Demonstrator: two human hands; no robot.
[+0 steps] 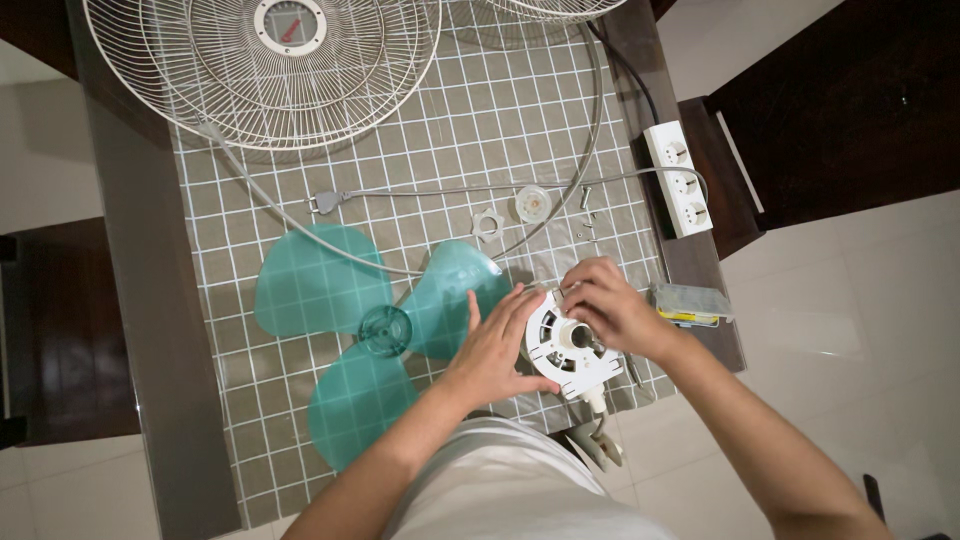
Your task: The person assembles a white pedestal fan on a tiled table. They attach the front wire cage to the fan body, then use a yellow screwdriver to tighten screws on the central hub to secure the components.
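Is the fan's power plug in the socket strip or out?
Out. The plug lies loose on the checked cloth, well apart from the white socket strip.

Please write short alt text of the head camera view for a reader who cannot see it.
Seen from above, a person's left hand and right hand hold a white fan motor housing on a grid-patterned tablecloth. A translucent green fan blade lies left of it, a white wire fan guard above, and a white power strip at right.
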